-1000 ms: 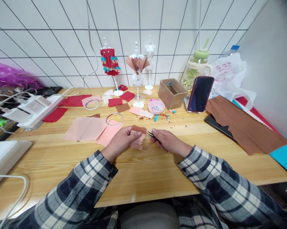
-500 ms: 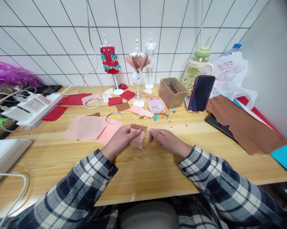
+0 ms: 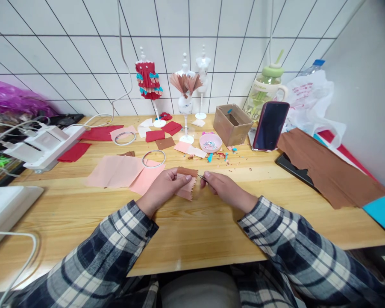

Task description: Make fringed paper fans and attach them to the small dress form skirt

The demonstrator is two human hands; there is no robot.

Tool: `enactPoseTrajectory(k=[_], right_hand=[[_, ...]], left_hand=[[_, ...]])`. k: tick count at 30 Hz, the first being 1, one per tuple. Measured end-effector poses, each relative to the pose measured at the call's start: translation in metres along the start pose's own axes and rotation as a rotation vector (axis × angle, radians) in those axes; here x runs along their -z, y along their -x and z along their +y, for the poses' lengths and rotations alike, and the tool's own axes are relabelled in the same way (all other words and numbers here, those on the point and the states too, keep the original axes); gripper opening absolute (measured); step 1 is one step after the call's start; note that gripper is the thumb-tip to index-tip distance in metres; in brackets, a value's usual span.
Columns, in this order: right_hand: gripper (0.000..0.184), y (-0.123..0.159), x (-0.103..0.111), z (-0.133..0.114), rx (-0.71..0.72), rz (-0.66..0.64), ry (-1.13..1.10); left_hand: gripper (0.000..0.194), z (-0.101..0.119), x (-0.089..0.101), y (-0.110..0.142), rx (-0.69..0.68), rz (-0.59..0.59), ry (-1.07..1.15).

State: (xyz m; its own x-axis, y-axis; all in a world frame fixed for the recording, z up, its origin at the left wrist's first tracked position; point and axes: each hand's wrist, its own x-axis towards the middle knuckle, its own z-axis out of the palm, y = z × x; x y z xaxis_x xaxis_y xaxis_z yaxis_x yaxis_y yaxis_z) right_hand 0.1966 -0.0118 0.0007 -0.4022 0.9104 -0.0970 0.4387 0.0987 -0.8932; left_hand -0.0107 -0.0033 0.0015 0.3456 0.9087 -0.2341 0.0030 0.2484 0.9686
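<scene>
Between the thumb and fingers of my left hand (image 3: 167, 186) is a folded piece of pink and brown crepe paper (image 3: 186, 188), its right edge cut into small teeth. My right hand (image 3: 220, 187) is closed around what look like small scissors (image 3: 201, 176). Only their thin metal tips show, pointing left at the paper's upper right corner; the handles are hidden in my fingers. Flat pink sheets (image 3: 115, 171) lie left of my left hand, with a metal ring (image 3: 154, 166) on their edge.
Small dress forms stand at the back, one in a red paper dress (image 3: 148, 81), another with a brown pleated paper top (image 3: 186, 83). A pink dish (image 3: 210, 149), cardboard box (image 3: 232, 130), propped phone (image 3: 270, 126) and brown paper (image 3: 333, 171) are rightward. A power strip (image 3: 48, 154) lies left.
The metal tips at the paper's toothed edge, slightly apart earlier, now appear closed together into one thin point. Both hands have stayed nearly in place.
</scene>
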Motion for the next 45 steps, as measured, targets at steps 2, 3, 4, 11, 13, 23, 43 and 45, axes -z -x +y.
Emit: enactPoseTrajectory(k=[2,3,4,11,13,23,43,45], right_hand=[[0.054,0.0005,-0.0004,0.0013,-0.002,-0.039,0.07],[0.054,0.0006,-0.0003,0.0018,-0.007,-0.057,0.112],[0.053,0.0005,0.0,0.0022,-0.013,-0.068,0.152],[0.051,-0.0007,0.0018,0.0027,-0.038,-0.075,0.236],[0.051,-0.0013,0.0022,0.0036,-0.056,-0.071,0.251],[0.052,-0.0025,0.0018,0.0065,-0.036,-0.056,0.234],[0.051,-0.0025,0.0015,0.0056,0.002,-0.084,0.218],[0.051,-0.0026,0.0015,0.0058,0.007,-0.092,0.229]], left_hand=[[0.035,0.0004,0.0002,-0.0001,-0.027,0.015,-0.01],[0.036,0.0008,0.0002,-0.0002,-0.039,0.021,-0.017],[0.037,0.0011,0.0001,-0.0002,-0.047,0.026,-0.028],[0.038,0.0019,-0.0015,0.0002,-0.038,0.032,-0.02],[0.037,0.0006,-0.001,-0.0003,-0.031,0.02,-0.001],[0.036,-0.0039,0.0019,-0.0028,-0.01,-0.023,0.027],[0.038,-0.0052,0.0028,-0.0024,-0.017,-0.065,-0.006],[0.038,-0.0051,0.0025,-0.0022,-0.011,-0.074,0.012]])
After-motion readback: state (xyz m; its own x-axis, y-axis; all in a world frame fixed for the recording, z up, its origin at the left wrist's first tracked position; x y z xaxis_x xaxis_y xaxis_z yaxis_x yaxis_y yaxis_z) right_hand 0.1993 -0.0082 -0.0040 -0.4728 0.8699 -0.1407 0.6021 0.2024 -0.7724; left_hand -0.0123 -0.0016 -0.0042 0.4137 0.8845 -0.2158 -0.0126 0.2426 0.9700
